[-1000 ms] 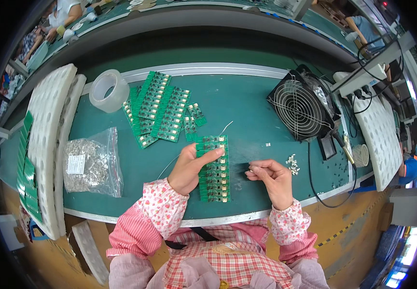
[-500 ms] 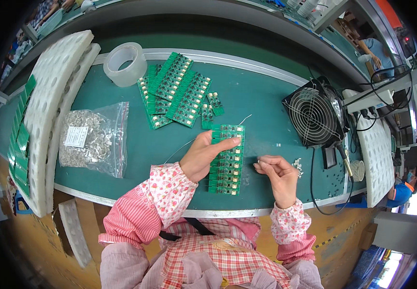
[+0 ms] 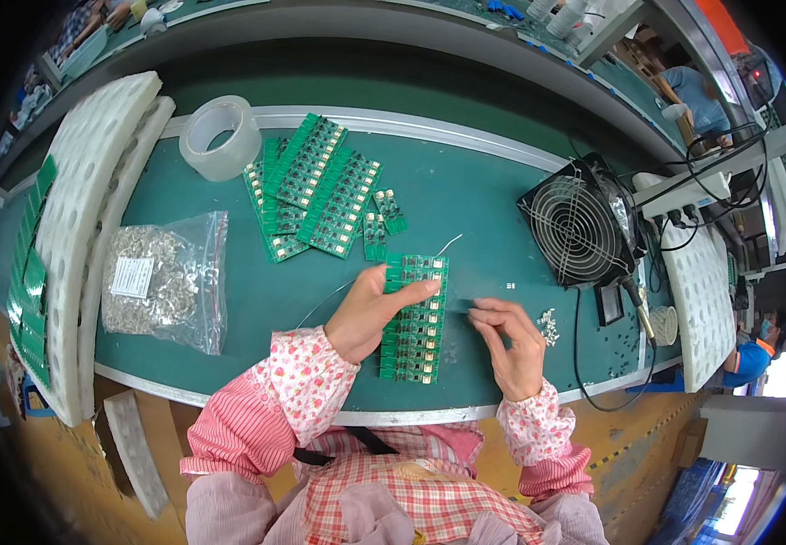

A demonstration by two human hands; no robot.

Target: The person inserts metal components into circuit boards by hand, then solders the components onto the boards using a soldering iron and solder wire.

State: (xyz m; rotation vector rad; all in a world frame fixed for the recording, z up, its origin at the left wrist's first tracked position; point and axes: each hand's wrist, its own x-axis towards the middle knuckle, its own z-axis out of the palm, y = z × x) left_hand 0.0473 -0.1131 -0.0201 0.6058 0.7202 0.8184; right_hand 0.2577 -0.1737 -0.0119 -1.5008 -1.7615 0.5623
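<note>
A long green circuit board panel point(image 3: 414, 320) lies on the green bench mat in front of me. My left hand point(image 3: 370, 309) rests flat on its left side, fingers stretched across the upper rows, pressing it down. My right hand point(image 3: 507, 345) hovers just right of the panel with thumb and fingers pinched together near its edge; whatever it pinches is too small to make out. A small heap of tiny pale parts point(image 3: 548, 325) lies right of that hand.
A pile of green panels point(image 3: 316, 186) and a tape roll point(image 3: 219, 136) sit at the back. A clear bag of small parts point(image 3: 155, 277) lies left, beside white foam trays point(image 3: 79, 218). A black fan point(image 3: 577, 227) and a soldering iron point(image 3: 636, 304) stand right.
The view has shifted slightly. My left hand stays on the panel; my right hand has come a little closer to the panel's right edge, still pinched.
</note>
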